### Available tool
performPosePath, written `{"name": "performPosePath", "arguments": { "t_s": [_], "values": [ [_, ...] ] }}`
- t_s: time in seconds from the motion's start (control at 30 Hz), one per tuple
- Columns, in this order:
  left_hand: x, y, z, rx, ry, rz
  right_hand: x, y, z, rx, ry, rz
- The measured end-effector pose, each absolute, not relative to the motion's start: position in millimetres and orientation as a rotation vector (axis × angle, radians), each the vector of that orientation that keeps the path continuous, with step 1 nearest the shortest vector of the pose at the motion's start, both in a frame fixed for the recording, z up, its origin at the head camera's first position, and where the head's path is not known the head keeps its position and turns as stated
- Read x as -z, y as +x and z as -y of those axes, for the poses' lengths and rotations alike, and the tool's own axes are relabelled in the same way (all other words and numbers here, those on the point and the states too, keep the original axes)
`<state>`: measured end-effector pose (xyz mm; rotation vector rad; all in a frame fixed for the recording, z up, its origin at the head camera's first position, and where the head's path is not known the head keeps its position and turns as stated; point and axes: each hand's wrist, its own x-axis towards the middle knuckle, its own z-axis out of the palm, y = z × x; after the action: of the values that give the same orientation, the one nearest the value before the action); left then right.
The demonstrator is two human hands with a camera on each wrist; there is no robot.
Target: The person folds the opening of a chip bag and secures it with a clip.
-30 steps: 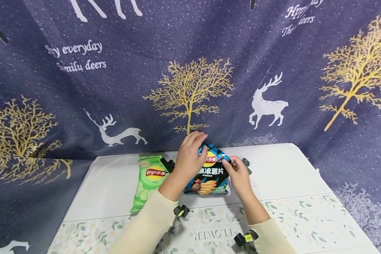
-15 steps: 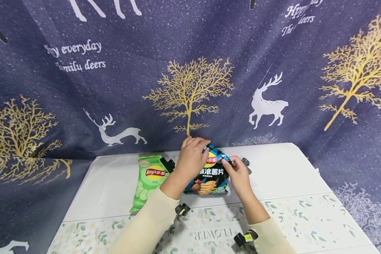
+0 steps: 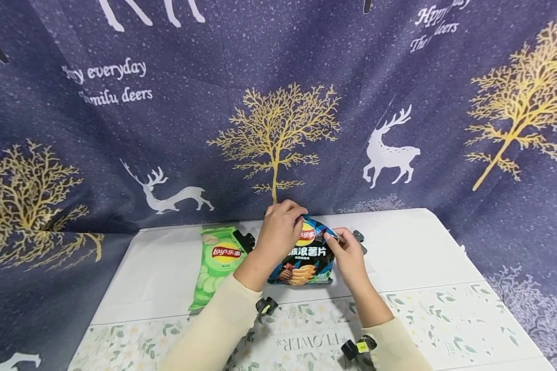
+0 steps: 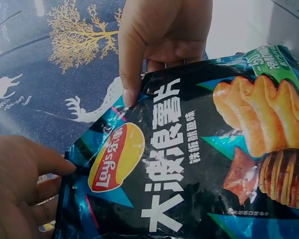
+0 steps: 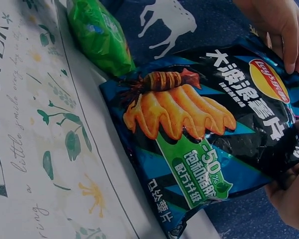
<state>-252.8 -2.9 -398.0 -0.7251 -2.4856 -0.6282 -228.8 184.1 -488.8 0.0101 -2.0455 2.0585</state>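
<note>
A black and blue bag of Lay's potato chips stands near the back of the table, its printed front facing me. My left hand pinches its top edge at the left corner, fingers behind and thumb in front. At the bag's right side my right hand grips the edge, thumb on the front face. The left wrist view shows the left fingers along the bag's top seam, with the right thumb pressed on the side. In the right wrist view the bag's printed front is slightly puckered.
A green Lay's bag lies to the left, partly behind the left forearm. One black clip-like object is by its top right, another beyond the right hand. A floral mat covers the table's front; a dark deer-print cloth hangs behind.
My left hand has come down slightly and its raised fingers have curled over the bag's top edge. The bag's top now sits lower. My right hand has stayed in place.
</note>
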Motion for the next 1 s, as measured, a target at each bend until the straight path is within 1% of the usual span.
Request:
{"name": "performPosePath", "arguments": {
  "t_s": [0.8, 1.0],
  "values": [
    [394.2, -255.6, 2.5, 0.638, -0.659, 2.536, 486.3, -226.9, -189.3, -1.977, 0.015, 2.143],
    [394.4, -256.5, 2.5, 0.650, -0.664, 2.541, 486.0, -226.6, -189.2, -1.982, 0.082, 2.152]
  ]
}}
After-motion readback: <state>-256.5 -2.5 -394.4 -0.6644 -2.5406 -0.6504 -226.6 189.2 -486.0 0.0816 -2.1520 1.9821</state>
